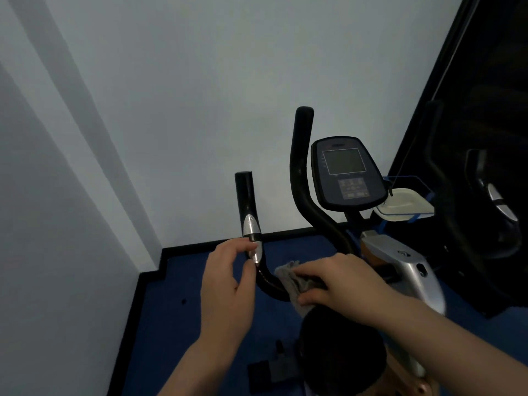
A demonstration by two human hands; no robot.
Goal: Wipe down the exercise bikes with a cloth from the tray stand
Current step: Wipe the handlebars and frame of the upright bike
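An exercise bike stands in front of me, with black curved handlebars, a silver frame (pixel 405 261) and a console (pixel 347 172) with a dark screen. My left hand (pixel 225 284) grips the left handlebar (pixel 247 201) just below its silver pulse sensor. My right hand (pixel 340 281) holds a grey cloth (pixel 294 277) wrapped on the lower bend of that bar. The black seat (pixel 340 352) sits below my right wrist.
The right handlebar (pixel 300 167) rises beside the console. A blue tray stand (pixel 411 204) with a white dish is behind the bike at right. A mirror or dark panel (pixel 485 138) stands at right. White walls close the corner; the floor (pixel 177 310) is blue.
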